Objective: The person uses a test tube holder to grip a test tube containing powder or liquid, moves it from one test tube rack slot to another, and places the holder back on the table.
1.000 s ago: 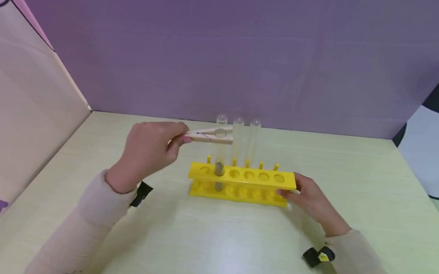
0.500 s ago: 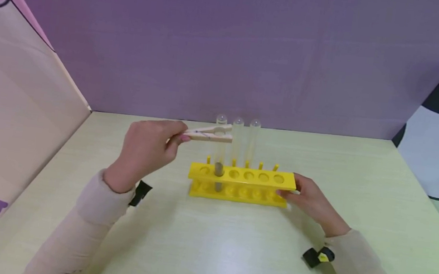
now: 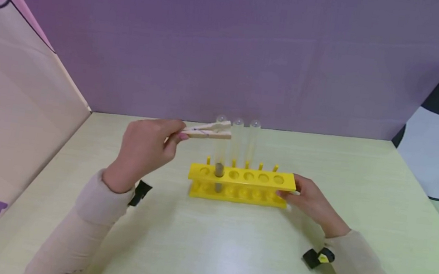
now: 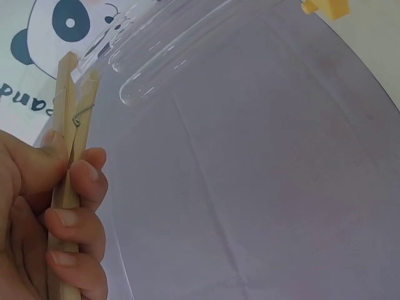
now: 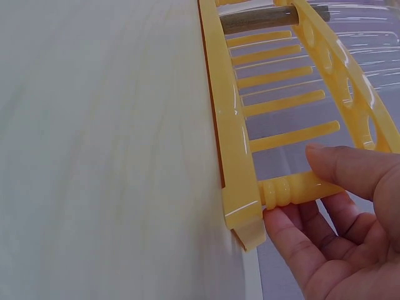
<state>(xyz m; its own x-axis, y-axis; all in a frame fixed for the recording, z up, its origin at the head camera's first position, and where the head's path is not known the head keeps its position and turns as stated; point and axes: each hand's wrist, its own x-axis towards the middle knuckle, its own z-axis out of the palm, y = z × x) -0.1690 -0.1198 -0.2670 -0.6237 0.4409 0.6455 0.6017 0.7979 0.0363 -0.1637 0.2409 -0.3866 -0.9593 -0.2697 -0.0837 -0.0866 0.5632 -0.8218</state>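
My left hand [image 3: 145, 151] grips a wooden test tube clamp [image 3: 205, 130] by its handle end, thumb and curled fingers round it in the left wrist view. Its two wooden arms stand slightly apart at the tips, level with the tops of the test tubes; whether they surround a tube I cannot tell. A clear test tube with dark grey matter at its bottom [image 3: 219, 170] stands in the second hole from the left of the yellow test tube rack [image 3: 240, 199]. My right hand [image 3: 312, 203] holds the rack's right end, thumb and fingers about its end post [image 5: 294, 189].
Three clear test tubes [image 3: 253, 143] stand rounded ends up behind the rack, apparently on its pegs [image 3: 261, 166]. A purple backdrop [image 3: 230, 51] rises close behind them. The pale table [image 3: 205, 249] spreads in front, with printed panels [image 3: 4, 83] at both sides.
My left hand has shifted slightly up and left with the clamp, whose tips have tilted upward a little. The right hand and the rack have stayed in place.
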